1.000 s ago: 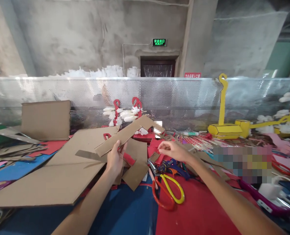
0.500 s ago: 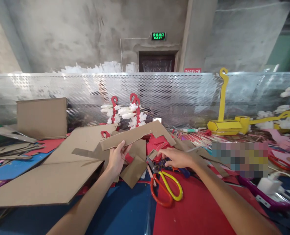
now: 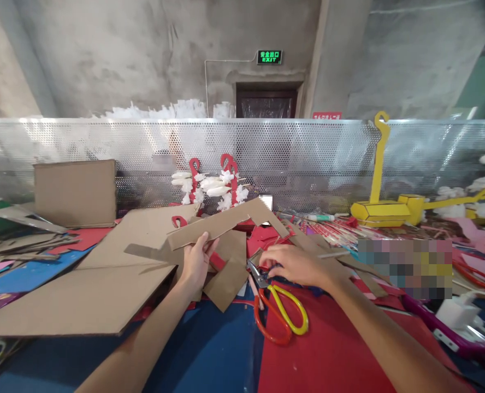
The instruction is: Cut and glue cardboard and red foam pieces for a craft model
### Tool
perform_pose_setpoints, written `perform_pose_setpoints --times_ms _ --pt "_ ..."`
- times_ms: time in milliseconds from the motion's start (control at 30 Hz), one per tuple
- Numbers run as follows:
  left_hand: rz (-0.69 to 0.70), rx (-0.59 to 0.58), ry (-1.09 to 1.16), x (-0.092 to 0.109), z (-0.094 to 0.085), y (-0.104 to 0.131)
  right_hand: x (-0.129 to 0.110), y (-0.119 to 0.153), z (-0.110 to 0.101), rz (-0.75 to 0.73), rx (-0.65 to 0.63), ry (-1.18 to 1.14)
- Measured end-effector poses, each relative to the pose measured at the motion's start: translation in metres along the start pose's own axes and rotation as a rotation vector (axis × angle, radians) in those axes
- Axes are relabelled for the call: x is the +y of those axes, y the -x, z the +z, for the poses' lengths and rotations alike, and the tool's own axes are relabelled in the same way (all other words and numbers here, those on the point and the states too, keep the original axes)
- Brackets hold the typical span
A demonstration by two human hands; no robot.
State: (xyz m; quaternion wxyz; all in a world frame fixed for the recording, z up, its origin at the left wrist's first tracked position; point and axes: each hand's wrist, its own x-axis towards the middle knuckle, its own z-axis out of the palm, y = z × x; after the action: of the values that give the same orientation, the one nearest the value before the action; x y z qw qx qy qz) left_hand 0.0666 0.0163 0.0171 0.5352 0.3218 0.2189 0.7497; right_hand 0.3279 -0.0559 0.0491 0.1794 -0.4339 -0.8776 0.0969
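An angled strip of brown cardboard (image 3: 213,224) is pinched near its left end by my left hand (image 3: 196,259), which holds it above the table. My right hand (image 3: 291,265) reaches into the pile of scraps just right of the scissors' blades. Its fingers are curled together, and anything between them is hidden. The scissors (image 3: 281,314), with one orange-red and one yellow handle, lie partly open across the edge of a red sheet (image 3: 328,338). Brown cardboard offcuts (image 3: 226,286) and red scraps (image 3: 262,238) lie between my hands.
Large cardboard sheets (image 3: 82,295) cover the left side. A perforated metal barrier (image 3: 144,142) runs behind the table. Red hooked shapes with white flowers (image 3: 230,183) stand before it. At right are a yellow hooked model (image 3: 379,210) and a purple power strip (image 3: 451,335) with a white plug.
My right hand's fingers have curled in closer over the scraps near the scissors. My left hand still holds the cardboard strip. The whole view has shifted slightly.
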Motion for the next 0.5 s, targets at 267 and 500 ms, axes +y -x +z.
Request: perform_pose_setpoints --times_ms 267,500 --pt "-0.031 0.018 -0.029 0.001 0.003 0.007 -0.036 -0.022 0.018 -0.136 -0.248 0.438" --pt "-0.037 0.004 -0.015 0.0 0.001 0.005 -0.058 -0.055 0.018 -0.299 -0.497 0.702"
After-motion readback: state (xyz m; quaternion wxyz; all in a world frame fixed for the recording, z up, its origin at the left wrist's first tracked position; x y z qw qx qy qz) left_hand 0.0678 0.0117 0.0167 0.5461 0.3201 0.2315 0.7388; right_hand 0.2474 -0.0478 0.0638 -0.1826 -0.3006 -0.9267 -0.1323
